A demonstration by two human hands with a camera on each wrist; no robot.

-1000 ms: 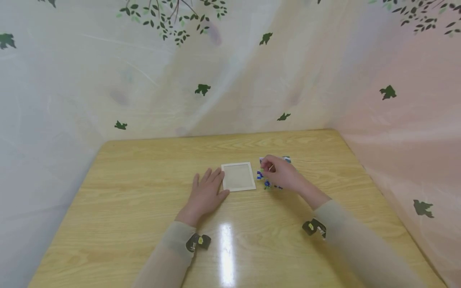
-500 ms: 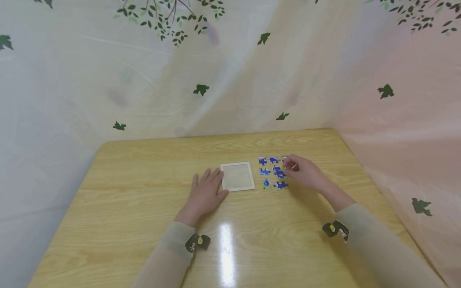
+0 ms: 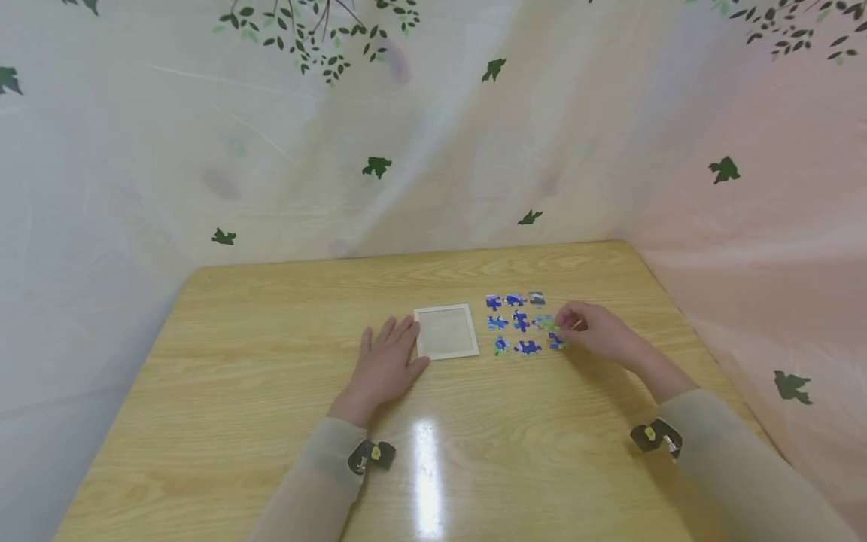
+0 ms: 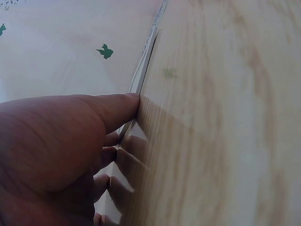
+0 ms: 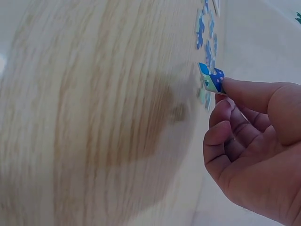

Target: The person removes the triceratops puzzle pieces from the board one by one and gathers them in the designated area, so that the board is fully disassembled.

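Observation:
My left hand (image 3: pixel 388 367) lies flat on the table with fingers spread. Its fingertips and thumb touch the left edge of a square white puzzle frame (image 3: pixel 471 330), whose inside is bare; the left wrist view shows the thumb (image 4: pixel 123 106) against that edge. Thumb and finger of my right hand (image 3: pixel 599 335) pinch a jigsaw puzzle piece (image 5: pixel 215 79), blue with white dots and a pale green part. Held at the right end of the laid-out pieces, it looks tilted in the right wrist view. The other right fingers are curled beneath.
Several blue and green jigsaw puzzle pieces (image 3: pixel 520 321) lie in loose rows right of the frame, including a grey-green one (image 3: pixel 536 298) at the back. The wooden table (image 3: pixel 271 391) meets leaf-patterned cloth (image 3: pixel 298 173) at its back and sides.
My right hand has moved right, from over the left of the pieces to their right end, carrying the pinched piece and uncovering the rows. The left hand and frame have stayed put.

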